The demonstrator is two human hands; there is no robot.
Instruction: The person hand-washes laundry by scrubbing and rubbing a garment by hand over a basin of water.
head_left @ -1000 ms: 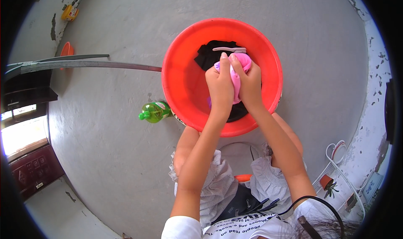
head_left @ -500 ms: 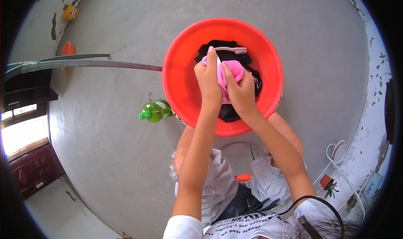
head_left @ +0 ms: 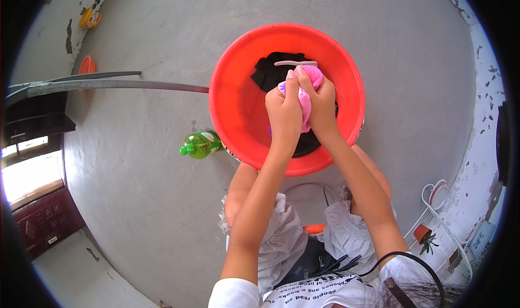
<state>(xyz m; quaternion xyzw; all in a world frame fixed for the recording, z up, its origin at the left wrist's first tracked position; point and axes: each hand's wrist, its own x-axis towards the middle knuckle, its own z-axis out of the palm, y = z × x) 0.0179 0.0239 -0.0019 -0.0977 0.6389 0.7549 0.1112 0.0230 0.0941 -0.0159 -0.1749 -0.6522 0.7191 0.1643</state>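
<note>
A pink cloth [head_left: 306,109] is bunched between my two hands over a red plastic basin [head_left: 233,64]. My left hand [head_left: 285,110] grips its left side, thumb pointing away from me. Pressed close beside it, my right hand [head_left: 320,105] is wrapped round the right side of the same cloth. A lilac patch shows at its left edge. Beneath, black fabric [head_left: 268,75] lies in the basin, partly hidden by my hands. A pale pink brush [head_left: 295,63] rests on the black fabric, its right part hidden behind the pink cloth.
A green pump bottle [head_left: 200,144] stands left of the basin on the grey floor. Grey bars [head_left: 119,82] reach toward the basin's left side. At the lower right are a white metal rack [head_left: 441,216] and a potted plant [head_left: 423,235]. An orange basin [head_left: 87,64] is far left.
Both hands have shifted right with the pink cloth and drawn closer together around it. More black fabric shows at the left, while the brush's right end is now covered.
</note>
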